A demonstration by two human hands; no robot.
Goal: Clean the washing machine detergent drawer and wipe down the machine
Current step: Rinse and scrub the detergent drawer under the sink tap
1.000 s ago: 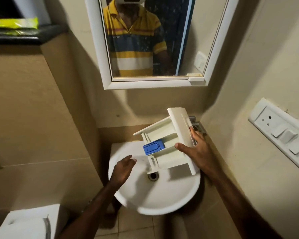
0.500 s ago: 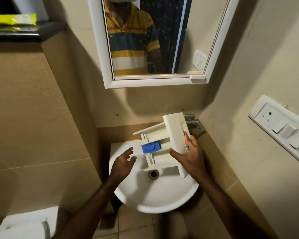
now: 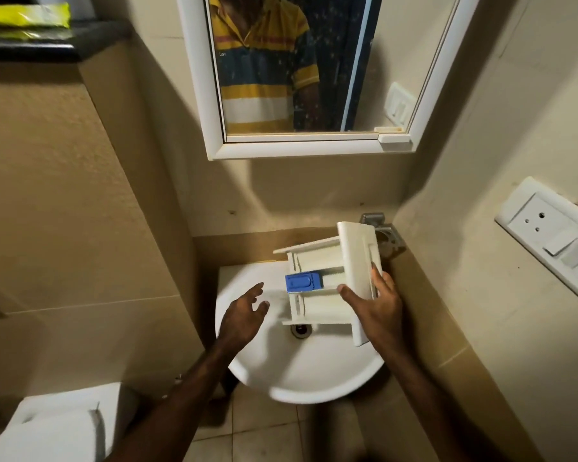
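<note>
Detergent drawer [image 3: 317, 295] gripped by front panel in right hand [image 3: 377, 305], long axis leftward; left hand [image 3: 244, 311] spread, empty, just left of blue insert [image 3: 302, 282].

right hand [image 3: 379, 303] holding detergent drawer [image 3: 327, 278] over sink [image 3: 301, 378], left hand [image 3: 242, 315] relaxed beside
</note>
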